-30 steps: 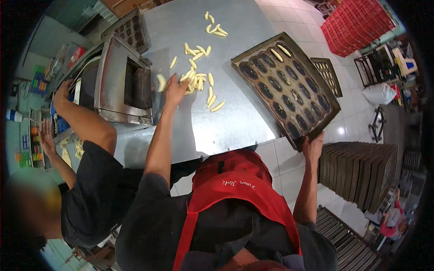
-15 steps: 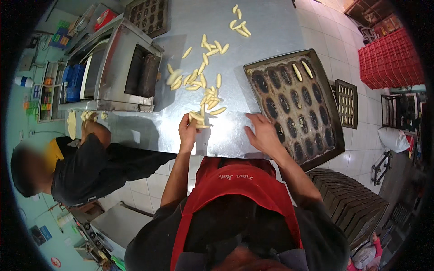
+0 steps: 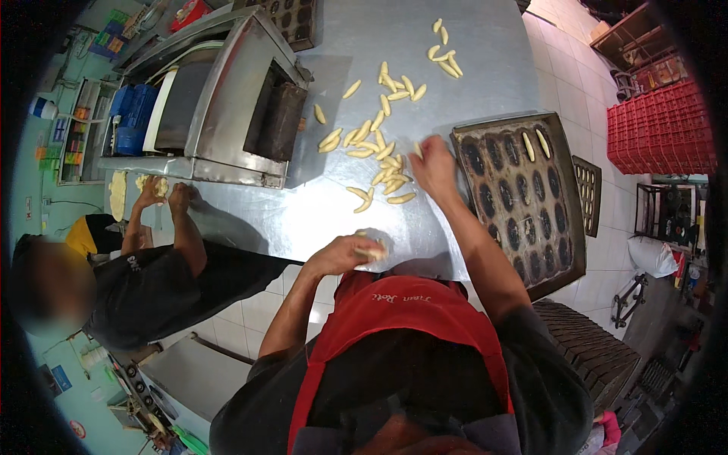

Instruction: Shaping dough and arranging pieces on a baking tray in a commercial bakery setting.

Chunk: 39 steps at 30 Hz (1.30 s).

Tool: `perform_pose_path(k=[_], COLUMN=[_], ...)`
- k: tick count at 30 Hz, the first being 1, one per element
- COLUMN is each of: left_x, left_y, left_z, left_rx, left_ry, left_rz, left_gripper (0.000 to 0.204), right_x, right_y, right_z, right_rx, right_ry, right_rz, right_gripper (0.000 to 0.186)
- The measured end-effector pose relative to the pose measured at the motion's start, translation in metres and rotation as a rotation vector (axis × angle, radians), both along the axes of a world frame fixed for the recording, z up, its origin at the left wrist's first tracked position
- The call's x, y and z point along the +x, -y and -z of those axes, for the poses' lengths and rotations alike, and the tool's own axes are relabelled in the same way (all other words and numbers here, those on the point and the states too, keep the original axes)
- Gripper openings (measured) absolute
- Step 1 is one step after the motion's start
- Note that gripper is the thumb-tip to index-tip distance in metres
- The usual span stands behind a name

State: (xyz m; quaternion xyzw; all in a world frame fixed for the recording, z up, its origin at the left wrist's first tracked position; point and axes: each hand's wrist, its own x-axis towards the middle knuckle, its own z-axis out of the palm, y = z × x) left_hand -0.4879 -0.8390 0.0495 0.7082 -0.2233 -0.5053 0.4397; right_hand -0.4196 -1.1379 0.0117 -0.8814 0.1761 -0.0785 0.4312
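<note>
Low over the table's near edge, my left hand is closed around a few pale dough pieces, smeared by motion. Farther forward, my right hand pinches one finger-shaped dough piece between thumb and fingers. Just left of it lies a loose heap of dough pieces on the metal table. To the right stands a dark baking tray with rows of oval hollows. Two dough strips lie side by side in its far row.
A metal machine stands on the table's left. Beyond the heap are more scattered dough pieces. At left, a co-worker's hands handle dough. Stacked trays and red crates are at right.
My right hand has moved forward from beside the tray to the heap and taken a dough piece. My left hand, with its dough pieces, has drawn back toward me. The view has shifted.
</note>
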Motion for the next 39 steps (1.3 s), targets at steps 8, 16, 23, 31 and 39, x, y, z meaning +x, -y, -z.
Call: perform_pose_path(k=[8,16,23,31,39], left_x=[0.14,0.195,0.18,0.15,0.138], left_y=[0.013,0.025,0.014,-0.001,-0.017], left_z=[0.039,0.059,0.082,0.107,0.099], left_rx=[0.074,0.149,0.053,-0.098,-0.019], left_ry=[1.112,0.579,1.048,0.58,0.444], left_rz=[-0.56,-0.515,-0.413,-0.902,-0.75], left_gripper=[0.048,0.036,0.034,0.026,0.022], right_x=[-0.167,-0.024,-0.136,-0.094,-0.108], right_y=[-0.002,0.019,0.001,0.054,0.093], right_z=[0.007,0.022,0.013,-0.084,-0.036], right_rx=[-0.527,-0.615,-0.468,0.057,-0.564], right_ry=[-0.015,0.017,0.007,0.324,0.237], right_rz=[-0.426,-0.305,-0.241,0.38,0.152], right_gripper=[0.058,0.085,0.057,0.034,0.029])
